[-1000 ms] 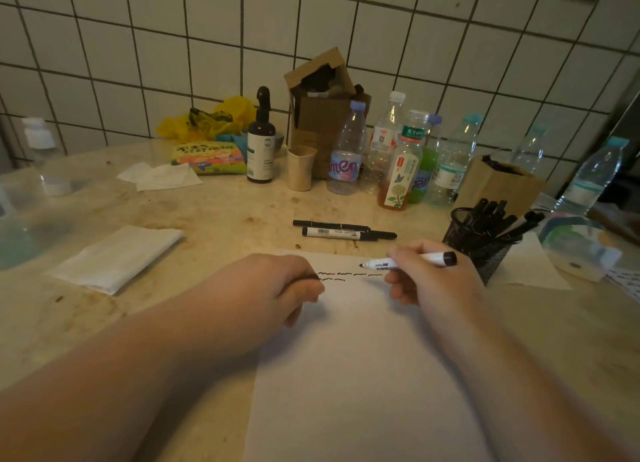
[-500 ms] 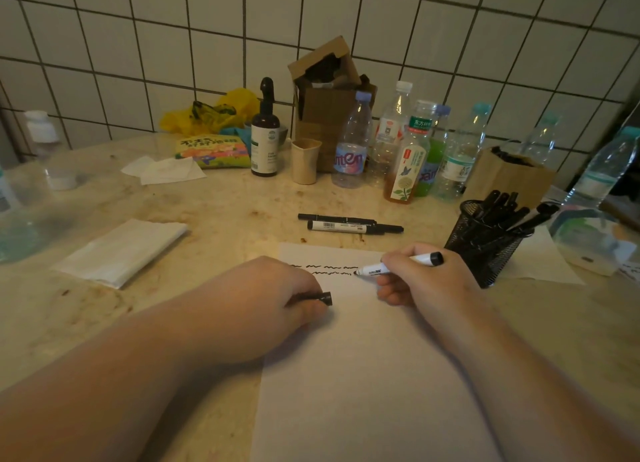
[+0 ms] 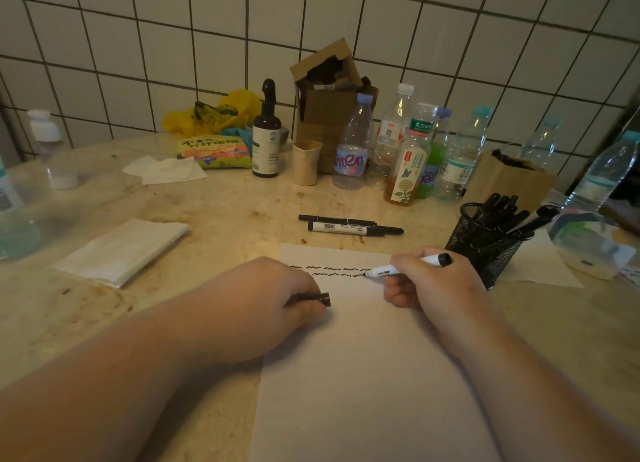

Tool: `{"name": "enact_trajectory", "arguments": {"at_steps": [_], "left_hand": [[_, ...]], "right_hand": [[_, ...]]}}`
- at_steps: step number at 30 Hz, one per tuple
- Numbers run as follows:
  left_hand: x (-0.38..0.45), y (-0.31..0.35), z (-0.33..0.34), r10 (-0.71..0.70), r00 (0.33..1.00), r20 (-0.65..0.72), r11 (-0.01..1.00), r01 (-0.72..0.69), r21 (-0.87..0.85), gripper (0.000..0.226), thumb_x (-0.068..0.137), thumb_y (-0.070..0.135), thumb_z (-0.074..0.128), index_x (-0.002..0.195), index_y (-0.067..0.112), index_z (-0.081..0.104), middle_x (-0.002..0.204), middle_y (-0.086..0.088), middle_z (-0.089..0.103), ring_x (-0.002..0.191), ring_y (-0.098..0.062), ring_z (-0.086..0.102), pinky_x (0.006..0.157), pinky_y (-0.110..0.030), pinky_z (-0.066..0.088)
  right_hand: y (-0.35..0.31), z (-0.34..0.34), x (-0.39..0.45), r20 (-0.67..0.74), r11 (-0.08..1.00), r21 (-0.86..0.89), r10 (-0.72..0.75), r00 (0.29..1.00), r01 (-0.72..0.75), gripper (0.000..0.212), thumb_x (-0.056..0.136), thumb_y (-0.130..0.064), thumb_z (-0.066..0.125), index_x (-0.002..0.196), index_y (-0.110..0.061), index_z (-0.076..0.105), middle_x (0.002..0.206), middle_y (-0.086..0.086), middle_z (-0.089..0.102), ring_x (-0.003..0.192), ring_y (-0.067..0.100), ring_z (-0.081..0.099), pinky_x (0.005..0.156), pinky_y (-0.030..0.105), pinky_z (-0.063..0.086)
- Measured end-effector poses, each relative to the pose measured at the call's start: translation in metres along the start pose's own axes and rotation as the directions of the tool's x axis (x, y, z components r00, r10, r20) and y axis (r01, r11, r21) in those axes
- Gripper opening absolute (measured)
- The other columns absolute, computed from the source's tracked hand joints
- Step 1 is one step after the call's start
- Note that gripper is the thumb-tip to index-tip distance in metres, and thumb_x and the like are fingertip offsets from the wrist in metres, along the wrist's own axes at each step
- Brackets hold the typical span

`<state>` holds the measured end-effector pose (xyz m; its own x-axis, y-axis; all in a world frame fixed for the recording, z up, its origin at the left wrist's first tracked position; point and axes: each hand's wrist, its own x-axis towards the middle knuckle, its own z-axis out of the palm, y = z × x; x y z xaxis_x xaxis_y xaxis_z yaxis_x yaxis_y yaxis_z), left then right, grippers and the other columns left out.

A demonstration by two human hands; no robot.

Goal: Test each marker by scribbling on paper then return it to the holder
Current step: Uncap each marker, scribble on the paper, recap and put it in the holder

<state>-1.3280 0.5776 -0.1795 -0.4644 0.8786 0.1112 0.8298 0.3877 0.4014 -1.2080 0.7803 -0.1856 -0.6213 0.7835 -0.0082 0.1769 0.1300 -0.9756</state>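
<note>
Black squiggles cross the paper (image 3: 363, 375) on the tabletop; the right hand (image 3: 433, 285) pinches the marker (image 3: 405, 266), tip down, while the left hand (image 3: 263, 298) clasps its cap (image 3: 317, 298) (holder (image 3: 485, 243) beside). Best keep light pressure, steadying the sheet.

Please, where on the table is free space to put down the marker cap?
Bare counter lies between the folded napkin, the two loose markers and the paper. The paper's lower part is free too. Around the bottles and holder it is crowded.
</note>
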Motion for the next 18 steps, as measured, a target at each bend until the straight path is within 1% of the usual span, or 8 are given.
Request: {"name": "enact_trajectory", "arguments": {"at_steps": [2, 5, 8, 12, 14, 16, 18], "left_hand": [[0.000, 0.001, -0.001, -0.007, 1.000, 0.002, 1.000, 0.007, -0.001, 0.032, 0.092, 0.056, 0.049, 0.099, 0.030, 0.067, 0.085, 0.014, 0.066, 0.077, -0.004, 0.060, 0.069, -0.021, 0.049], [-0.001, 0.001, -0.002, -0.008, 1.000, 0.007, 1.000, 0.008, 0.013, 0.033, 0.093, 0.056, 0.048, 0.100, 0.030, 0.067, 0.085, 0.012, 0.066, 0.077, -0.004, 0.060, 0.067, -0.021, 0.049], [-0.001, 0.002, -0.004, -0.028, 1.000, -0.003, 1.000, 0.028, 0.007, 0.031, 0.092, 0.056, 0.049, 0.092, 0.031, 0.067, 0.078, 0.012, 0.066, 0.071, -0.005, 0.060, 0.064, -0.023, 0.050], [-0.001, 0.001, -0.005, -0.058, 0.998, -0.022, 0.998, 0.058, 0.001, 0.029, 0.092, 0.056, 0.049, 0.073, 0.036, 0.059, 0.071, 0.011, 0.066, 0.065, -0.005, 0.060, 0.062, -0.024, 0.049], [-0.001, 0.002, -0.005, -0.072, 0.997, -0.035, 0.997, 0.072, -0.002, 0.030, 0.093, 0.053, 0.050, 0.067, 0.039, 0.055, 0.068, 0.012, 0.065, 0.062, -0.002, 0.058, 0.057, -0.021, 0.043], [0.000, 0.003, -0.005, -0.086, 0.995, -0.050, 0.996, 0.085, -0.015, 0.032, 0.094, 0.050, 0.051, 0.064, 0.041, 0.052, 0.065, 0.014, 0.064, 0.059, 0.000, 0.056, 0.054, -0.018, 0.036], [0.000, 0.002, -0.005, -0.095, 0.993, -0.064, 0.995, 0.093, -0.036, 0.030, 0.095, 0.048, 0.051, 0.066, 0.041, 0.054, 0.064, 0.016, 0.063, 0.058, 0.001, 0.055, 0.054, -0.017, 0.035]], "right_hand": [[-0.001, -0.001, -0.001, -0.016, 1.000, 0.011, -0.001, 1.000, 0.001, 0.011, 0.089, -0.014, 0.067, 0.086, -0.005, 0.071, 0.071, 0.013, 0.076, 0.063, 0.026, 0.074, 0.068, 0.037, 0.060], [-0.003, -0.003, -0.004, -0.032, 0.998, 0.059, 0.008, 0.999, -0.006, 0.011, 0.090, -0.013, 0.066, 0.087, -0.004, 0.070, 0.071, 0.016, 0.075, 0.059, 0.025, 0.071, 0.065, 0.037, 0.060], [-0.005, -0.003, -0.007, -0.019, 0.991, 0.130, 0.006, 1.000, -0.003, 0.011, 0.092, -0.013, 0.065, 0.086, -0.005, 0.070, 0.068, 0.016, 0.072, 0.054, 0.021, 0.066, 0.062, 0.038, 0.057], [-0.008, -0.004, -0.012, 0.004, 0.982, 0.183, -0.056, 0.998, 0.054, 0.016, 0.093, -0.017, 0.067, 0.078, -0.012, 0.071, 0.059, 0.006, 0.065, 0.051, 0.015, 0.056, 0.054, 0.031, 0.046], [-0.012, -0.004, -0.017, 0.089, 0.959, 0.280, -0.069, 0.994, 0.041, 0.018, 0.093, -0.016, 0.066, 0.077, -0.013, 0.073, 0.060, 0.006, 0.062, 0.054, 0.014, 0.055, 0.053, 0.027, 0.045], [-0.016, -0.003, -0.022, 0.203, 0.918, 0.397, -0.065, 0.977, -0.021, 0.022, 0.094, -0.017, 0.062, 0.077, -0.010, 0.075, 0.062, 0.008, 0.061, 0.056, 0.014, 0.055, 0.052, 0.025, 0.046], [-0.017, -0.002, -0.024, 0.267, 0.892, 0.448, -0.065, 0.962, -0.064, 0.030, 0.095, -0.019, 0.058, 0.073, -0.007, 0.075, 0.061, 0.010, 0.059, 0.055, 0.015, 0.055, 0.048, 0.025, 0.045]]}}
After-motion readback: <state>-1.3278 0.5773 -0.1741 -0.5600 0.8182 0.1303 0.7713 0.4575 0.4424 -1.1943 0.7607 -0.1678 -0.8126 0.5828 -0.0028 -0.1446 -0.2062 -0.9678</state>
